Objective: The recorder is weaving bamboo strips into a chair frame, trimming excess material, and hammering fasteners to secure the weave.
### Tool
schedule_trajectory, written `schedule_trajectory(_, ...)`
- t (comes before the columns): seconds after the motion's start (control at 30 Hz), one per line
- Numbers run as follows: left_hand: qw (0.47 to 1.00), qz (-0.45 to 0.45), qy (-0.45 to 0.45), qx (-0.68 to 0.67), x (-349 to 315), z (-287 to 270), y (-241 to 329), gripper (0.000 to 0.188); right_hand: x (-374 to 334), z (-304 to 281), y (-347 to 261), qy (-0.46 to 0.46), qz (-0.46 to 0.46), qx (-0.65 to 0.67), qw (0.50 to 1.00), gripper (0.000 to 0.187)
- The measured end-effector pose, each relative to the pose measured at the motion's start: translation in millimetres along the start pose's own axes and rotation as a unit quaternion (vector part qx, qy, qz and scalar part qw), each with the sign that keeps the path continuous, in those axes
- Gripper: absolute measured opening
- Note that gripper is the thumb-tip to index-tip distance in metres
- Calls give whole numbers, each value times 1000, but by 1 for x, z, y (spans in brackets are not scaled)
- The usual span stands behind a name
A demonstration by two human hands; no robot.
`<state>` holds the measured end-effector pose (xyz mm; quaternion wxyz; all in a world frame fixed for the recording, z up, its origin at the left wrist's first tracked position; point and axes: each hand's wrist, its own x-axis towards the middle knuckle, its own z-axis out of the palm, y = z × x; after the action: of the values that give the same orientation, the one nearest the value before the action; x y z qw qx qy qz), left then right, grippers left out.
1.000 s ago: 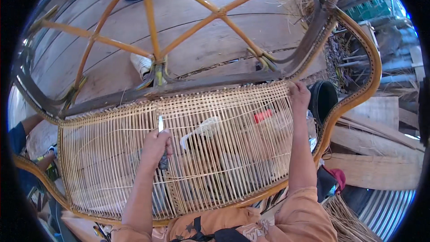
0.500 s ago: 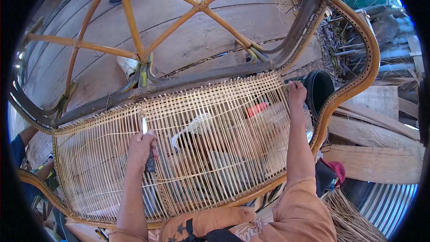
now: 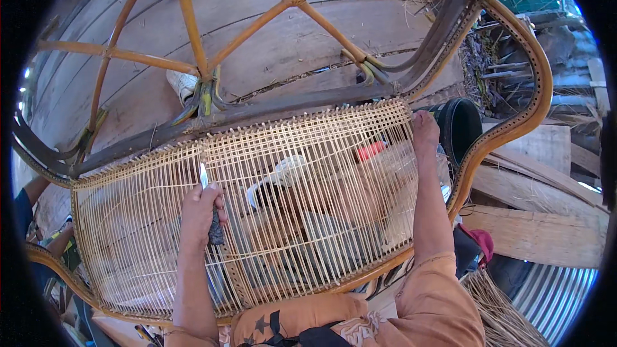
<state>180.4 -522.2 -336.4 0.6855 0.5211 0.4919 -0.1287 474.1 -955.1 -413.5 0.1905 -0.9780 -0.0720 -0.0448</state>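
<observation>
A rattan frame with a panel of pale cane strands [image 3: 160, 218] lies across in front of me. Along its far edge the strands cross in a dense woven band; nearer me they run mostly one way, with gaps. My left hand [image 3: 200, 212] is closed round a knife with a dark wrapped handle [image 3: 216, 234]. Its bright blade [image 3: 204, 174] points away from me, the tip at the lower edge of the woven band. My right hand [image 3: 425, 133] is at the panel's far right corner, fingers pinched at the frame's edge; what they hold is hidden.
Curved rattan poles [image 3: 263, 24] arch beyond the panel. A dark bucket [image 3: 464, 130] stands right of my right hand, beside wooden planks [image 3: 533, 234]. Through the strands show a red object [image 3: 371, 150] and a white curved item [image 3: 287, 170]. Another person's arm [image 3: 36, 187] is at far left.
The view has shifted slightly, so the frame sits a little differently in it. Both hands keep nearly the same places on the panel, the knife still in my left hand.
</observation>
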Motion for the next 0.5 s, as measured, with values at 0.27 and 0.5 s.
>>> schedule_trajectory(0.27,1000,0,1,13,2,-4,-2,27,0,-17,-22,-124,-24,-268,955,15)
schedule_trajectory(0.5,1000,7,4,13,1,0,0,27,2,-2,9,-45,-101,-197,974,19)
